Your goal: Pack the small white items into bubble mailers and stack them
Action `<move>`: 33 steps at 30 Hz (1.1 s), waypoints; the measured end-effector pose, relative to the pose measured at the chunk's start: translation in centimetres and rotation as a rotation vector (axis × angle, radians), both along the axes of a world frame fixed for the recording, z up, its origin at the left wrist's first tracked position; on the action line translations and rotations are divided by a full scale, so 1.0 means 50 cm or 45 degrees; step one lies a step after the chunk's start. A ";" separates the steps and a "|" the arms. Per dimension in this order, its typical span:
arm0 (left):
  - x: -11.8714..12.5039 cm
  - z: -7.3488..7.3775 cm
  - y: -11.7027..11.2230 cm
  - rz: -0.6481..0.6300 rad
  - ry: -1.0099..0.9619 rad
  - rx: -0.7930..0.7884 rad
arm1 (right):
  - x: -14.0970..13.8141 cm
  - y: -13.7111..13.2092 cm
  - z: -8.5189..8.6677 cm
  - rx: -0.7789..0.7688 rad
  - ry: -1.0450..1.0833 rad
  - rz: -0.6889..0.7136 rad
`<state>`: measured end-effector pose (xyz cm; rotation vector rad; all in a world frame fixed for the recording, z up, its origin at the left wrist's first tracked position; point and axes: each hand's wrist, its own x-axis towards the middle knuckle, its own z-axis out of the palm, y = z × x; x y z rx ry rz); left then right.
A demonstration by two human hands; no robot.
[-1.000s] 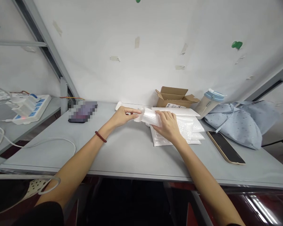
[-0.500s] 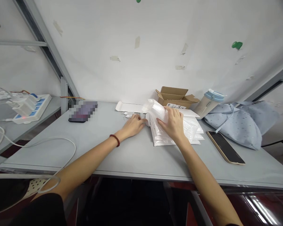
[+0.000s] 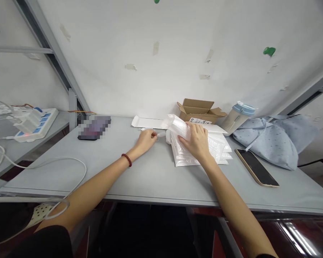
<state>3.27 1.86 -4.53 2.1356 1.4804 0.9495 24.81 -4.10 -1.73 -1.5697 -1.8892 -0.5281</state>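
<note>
My left hand [image 3: 147, 139], with a dark red bead bracelet on its wrist, is closed in a pinch on a small white tube-like piece [image 3: 160, 135]. A thin strand seems to hang by it; its exact kind is too small to make out. My right hand [image 3: 197, 140] grips the upper flap of a white bubble mailer [image 3: 179, 124], thumb in front and fingers behind. That mailer's mouth is raised and points to the left. Beneath it more white bubble mailers [image 3: 188, 162] lie stacked on the grey table [image 3: 150, 175].
Behind the mailers stand an open cardboard box [image 3: 197, 107] and a blue-lidded cup [image 3: 238, 116]. To the right lie a pale blue cloth bag [image 3: 269, 143] and a phone [image 3: 257, 167]. Another phone [image 3: 94, 127], a white cable [image 3: 82, 161] and a power strip [image 3: 43, 125] are leftward.
My left hand has drawn back slightly to the left from the mailers, and the small white piece now shows at its fingertips. My right hand keeps its grip on the mailer.
</note>
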 end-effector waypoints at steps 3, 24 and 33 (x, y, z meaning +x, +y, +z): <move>-0.018 0.031 0.000 0.115 -0.409 -0.114 | 0.002 0.001 -0.001 0.004 0.010 0.008; -0.036 0.097 -0.034 -0.153 -0.789 -0.135 | -0.011 -0.005 -0.008 0.037 -0.175 0.178; 0.005 0.083 -0.075 -0.214 -0.735 -0.267 | -0.027 -0.018 -0.006 0.037 -0.250 0.371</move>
